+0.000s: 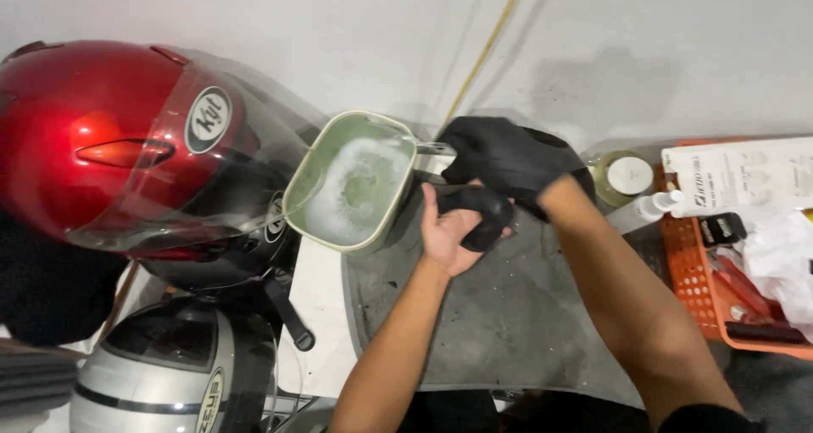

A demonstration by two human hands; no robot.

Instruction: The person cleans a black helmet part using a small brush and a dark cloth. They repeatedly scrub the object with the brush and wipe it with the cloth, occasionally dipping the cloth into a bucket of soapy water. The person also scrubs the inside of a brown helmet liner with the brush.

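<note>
The black glove (481,217) is half on the left hand (449,234). It sits bunched over that hand's fingers, above the grey mat (508,314) and just right of the pale green tub (351,183). The palm and wrist are bare.

The right hand (508,158) already wears a matching black glove. Its fingers are closed on the loose glove's edge, pinching the cuff. The left fingers lie inside the glove, so I cannot tell how far they are curled.

Handling, as judged: the glove is thin, soft and light, and folds on itself with no stiffness. It appears stretchy and may tear if pulled hard at one spot. The cuff edge is the sound place to grip, with the pull spread along it. Wet or soapy fingers would make it slip.

Surroundings: the tub holds foamy water and rests at the mat's upper left corner. A red helmet (110,145) with a clear visor lies to the left, touching the tub's side. A silver helmet (161,374) sits below it. An orange basket (699,280) of supplies stands to the right, a round lidded jar (625,177) beside it.
</note>
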